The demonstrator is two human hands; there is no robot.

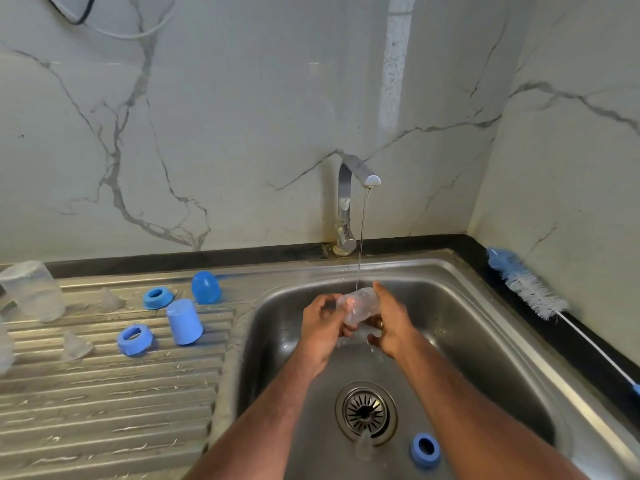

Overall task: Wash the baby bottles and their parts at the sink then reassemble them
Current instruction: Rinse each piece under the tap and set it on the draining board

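Over the steel sink (485,327), my left hand (320,329) and my right hand (389,325) together hold a clear baby bottle (356,304) under a thin stream from the tap (349,195). A blue collar ring (425,450) and a clear teat (365,445) lie in the basin near the drain (365,412). On the drainboard (104,403) sit two blue rings (134,339) (157,297), a blue cap (184,322), a rounded blue cap (206,287), two clear teats (74,346) (109,299) and an upturned clear bottle (34,291).
A blue and white bottle brush (526,284) lies on the black counter edge at the right. Marble-patterned walls close in behind and to the right. Another clear piece (5,348) shows at the left frame edge.
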